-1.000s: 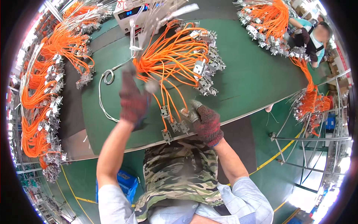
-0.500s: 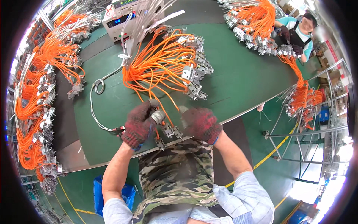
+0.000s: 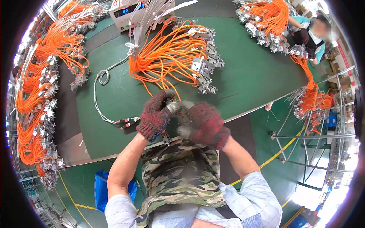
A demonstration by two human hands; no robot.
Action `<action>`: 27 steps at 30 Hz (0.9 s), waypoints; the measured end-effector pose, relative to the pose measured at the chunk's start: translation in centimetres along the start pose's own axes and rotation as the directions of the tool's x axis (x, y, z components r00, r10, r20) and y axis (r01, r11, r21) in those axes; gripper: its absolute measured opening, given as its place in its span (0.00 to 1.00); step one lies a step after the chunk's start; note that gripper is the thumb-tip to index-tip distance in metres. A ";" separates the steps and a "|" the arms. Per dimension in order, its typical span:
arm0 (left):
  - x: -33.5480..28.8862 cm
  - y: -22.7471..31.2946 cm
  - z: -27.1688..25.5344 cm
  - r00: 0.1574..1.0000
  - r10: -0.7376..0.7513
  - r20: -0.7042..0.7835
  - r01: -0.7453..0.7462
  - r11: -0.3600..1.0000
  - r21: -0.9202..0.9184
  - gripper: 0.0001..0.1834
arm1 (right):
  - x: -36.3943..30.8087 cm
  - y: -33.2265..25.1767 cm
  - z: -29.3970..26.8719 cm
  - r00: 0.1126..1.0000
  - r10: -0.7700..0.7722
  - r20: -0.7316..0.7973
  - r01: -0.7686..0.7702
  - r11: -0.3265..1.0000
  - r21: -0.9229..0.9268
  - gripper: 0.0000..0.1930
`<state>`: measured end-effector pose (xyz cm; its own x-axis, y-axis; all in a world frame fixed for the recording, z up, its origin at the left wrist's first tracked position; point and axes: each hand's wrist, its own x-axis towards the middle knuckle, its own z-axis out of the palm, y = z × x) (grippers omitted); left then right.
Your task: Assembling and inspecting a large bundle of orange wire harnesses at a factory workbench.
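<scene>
My left hand [image 3: 156, 116], in a dark red and grey knit glove with grey fingertips, pinches an orange cable near the table's front edge. In a matching glove, my right hand [image 3: 207, 123] is close beside it, its fingers smeared by motion around a grey metal connector [image 3: 183, 117]. Whether those fingers grip it I cannot tell. Below my left hand another metal connector [image 3: 165, 138] hangs at the edge. The cables run up to a large bundle of orange cables [image 3: 163, 60], tied with white at its left, with many metal connectors [image 3: 207, 72] fanned out on the right.
A box-shaped instrument [image 3: 125, 15] with a blue display stands at the back. A grey lead [image 3: 97, 100] ends in red-and-black clips [image 3: 129, 122]. More orange cable bundles [image 3: 32, 110] line the left. A co-worker [image 3: 313, 36] handles cables at far right. A blue bin [image 3: 100, 190] sits below.
My right hand has moved in against the left, over the connectors. My left hand has moved slightly up and right. The view has shifted a little, cutting off the instrument's top.
</scene>
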<state>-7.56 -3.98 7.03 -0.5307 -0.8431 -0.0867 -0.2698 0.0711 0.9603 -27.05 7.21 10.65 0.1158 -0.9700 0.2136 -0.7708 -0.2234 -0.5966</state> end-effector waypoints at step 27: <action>5.1 0.3 3.5 0.954 0.201 0.222 -0.299 0.680 0.670 0.18 | 0.3 -1.3 -0.7 0.997 -0.048 -0.064 0.023 0.935 -0.353 0.24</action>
<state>-13.16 -6.42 5.92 -0.7388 -0.6719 0.0513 -0.5630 0.6573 0.5010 -26.44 7.26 12.01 0.1127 -0.9501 0.2908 -0.9394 -0.1973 -0.2803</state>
